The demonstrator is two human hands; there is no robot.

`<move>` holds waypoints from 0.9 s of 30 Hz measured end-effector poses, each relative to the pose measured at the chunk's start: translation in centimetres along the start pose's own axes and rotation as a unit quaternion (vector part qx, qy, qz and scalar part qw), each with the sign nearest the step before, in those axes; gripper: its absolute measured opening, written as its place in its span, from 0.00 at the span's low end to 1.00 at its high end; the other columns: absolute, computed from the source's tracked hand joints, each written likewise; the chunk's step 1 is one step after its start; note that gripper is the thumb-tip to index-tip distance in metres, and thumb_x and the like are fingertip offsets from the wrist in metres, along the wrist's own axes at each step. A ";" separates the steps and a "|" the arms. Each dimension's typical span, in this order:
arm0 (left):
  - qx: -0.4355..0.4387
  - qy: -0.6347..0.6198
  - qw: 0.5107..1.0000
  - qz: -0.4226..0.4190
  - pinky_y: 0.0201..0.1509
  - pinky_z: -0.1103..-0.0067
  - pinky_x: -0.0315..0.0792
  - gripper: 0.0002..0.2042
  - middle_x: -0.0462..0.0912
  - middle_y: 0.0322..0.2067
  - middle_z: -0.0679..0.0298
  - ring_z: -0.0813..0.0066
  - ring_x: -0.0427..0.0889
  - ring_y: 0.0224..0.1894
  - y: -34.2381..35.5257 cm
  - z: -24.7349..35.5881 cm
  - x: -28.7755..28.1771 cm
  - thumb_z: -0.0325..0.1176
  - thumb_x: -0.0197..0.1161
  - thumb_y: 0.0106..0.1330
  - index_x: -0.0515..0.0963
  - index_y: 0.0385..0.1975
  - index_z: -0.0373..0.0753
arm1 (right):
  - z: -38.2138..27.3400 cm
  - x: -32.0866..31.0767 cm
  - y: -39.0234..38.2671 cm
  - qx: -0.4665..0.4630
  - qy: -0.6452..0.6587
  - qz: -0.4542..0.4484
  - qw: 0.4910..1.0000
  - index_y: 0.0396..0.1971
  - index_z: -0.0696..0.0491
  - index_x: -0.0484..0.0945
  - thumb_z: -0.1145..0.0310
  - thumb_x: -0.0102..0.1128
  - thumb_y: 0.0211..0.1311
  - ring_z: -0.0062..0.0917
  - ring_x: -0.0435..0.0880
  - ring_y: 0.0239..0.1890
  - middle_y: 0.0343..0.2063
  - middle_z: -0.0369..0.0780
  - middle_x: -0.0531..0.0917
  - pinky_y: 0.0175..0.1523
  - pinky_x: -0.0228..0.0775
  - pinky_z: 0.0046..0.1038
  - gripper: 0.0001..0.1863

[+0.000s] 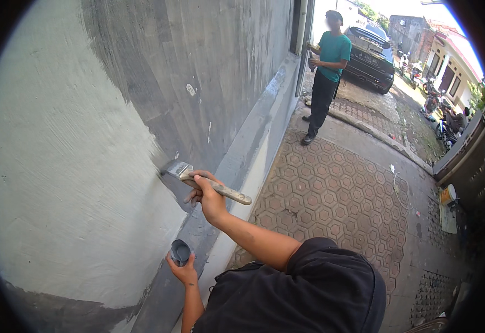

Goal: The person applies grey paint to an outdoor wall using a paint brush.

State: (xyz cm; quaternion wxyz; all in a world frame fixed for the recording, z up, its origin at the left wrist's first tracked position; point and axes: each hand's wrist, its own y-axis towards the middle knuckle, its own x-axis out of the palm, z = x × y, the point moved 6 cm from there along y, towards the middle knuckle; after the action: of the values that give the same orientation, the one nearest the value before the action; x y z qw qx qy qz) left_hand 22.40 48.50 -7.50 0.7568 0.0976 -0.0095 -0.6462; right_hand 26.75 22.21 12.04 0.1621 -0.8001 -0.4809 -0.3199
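At the far left corner of the hexagon-patterned paving stands a person in a green T-shirt, dark trousers and dark cap, holding a dark object too small to make out. Beyond the paving's far edge runs a raised kerb; past it is a parked black car, rear end facing this way. To the car's right, motorbikes line the lane before a cream house with a reddish roof. A thin pale cable curls by the paving's right edge, and farther right sits a white-and-yellow bucket.
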 end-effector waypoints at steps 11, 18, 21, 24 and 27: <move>-0.017 -0.007 1.000 0.008 0.65 0.66 0.69 0.39 0.74 0.55 0.48 0.54 0.75 0.58 -0.1 0.3 0.4 0.29 0.82 0.47 0.67 0.60 0.29 | 3.7 -2.6 -0.2 0.031 0.071 -0.042 0.996 0.53 0.57 0.76 0.62 0.53 0.74 0.28 0.85 0.27 0.43 0.47 0.85 0.31 0.74 0.25 0.16; -0.011 0.036 0.999 0.010 0.66 0.66 0.67 0.40 0.73 0.57 0.47 0.53 0.74 0.60 0.2 -0.1 0.6 0.30 0.82 0.46 0.67 0.61 0.29 | 12.5 -12.3 -2.3 0.159 -0.001 0.096 0.983 0.53 0.56 0.76 0.62 0.53 0.73 0.27 0.85 0.27 0.42 0.44 0.87 0.33 0.75 0.26 0.16; -0.011 0.039 0.999 0.006 0.67 0.65 0.66 0.41 0.73 0.57 0.47 0.53 0.73 0.60 0.0 -0.9 0.7 0.31 0.82 0.46 0.67 0.60 0.29 | 12.4 -13.7 -2.4 0.157 -0.068 0.105 0.980 0.53 0.56 0.77 0.62 0.53 0.73 0.27 0.85 0.27 0.42 0.44 0.87 0.33 0.75 0.26 0.17; -0.023 0.013 1.000 -0.007 0.67 0.65 0.65 0.40 0.74 0.57 0.47 0.53 0.73 0.61 -0.1 -1.1 1.4 0.32 0.83 0.46 0.68 0.60 0.29 | 12.3 -13.5 -2.5 0.160 -0.118 0.110 0.974 0.53 0.57 0.78 0.62 0.52 0.72 0.27 0.85 0.27 0.41 0.43 0.86 0.33 0.75 0.26 0.18; -0.024 0.039 0.999 -0.013 0.67 0.64 0.66 0.40 0.74 0.57 0.47 0.53 0.73 0.61 -0.4 -1.0 1.7 0.31 0.83 0.46 0.68 0.60 0.29 | 11.7 -13.3 -1.9 0.142 -0.139 0.118 0.973 0.53 0.57 0.78 0.63 0.53 0.71 0.26 0.84 0.27 0.39 0.43 0.86 0.32 0.75 0.26 0.18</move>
State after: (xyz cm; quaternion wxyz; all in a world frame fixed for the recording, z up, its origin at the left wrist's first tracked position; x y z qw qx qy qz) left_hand 22.46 46.95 -8.69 0.7502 0.1049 0.0369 -0.6518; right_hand 24.84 20.96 -5.63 0.2422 -0.8568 -0.4410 -0.1128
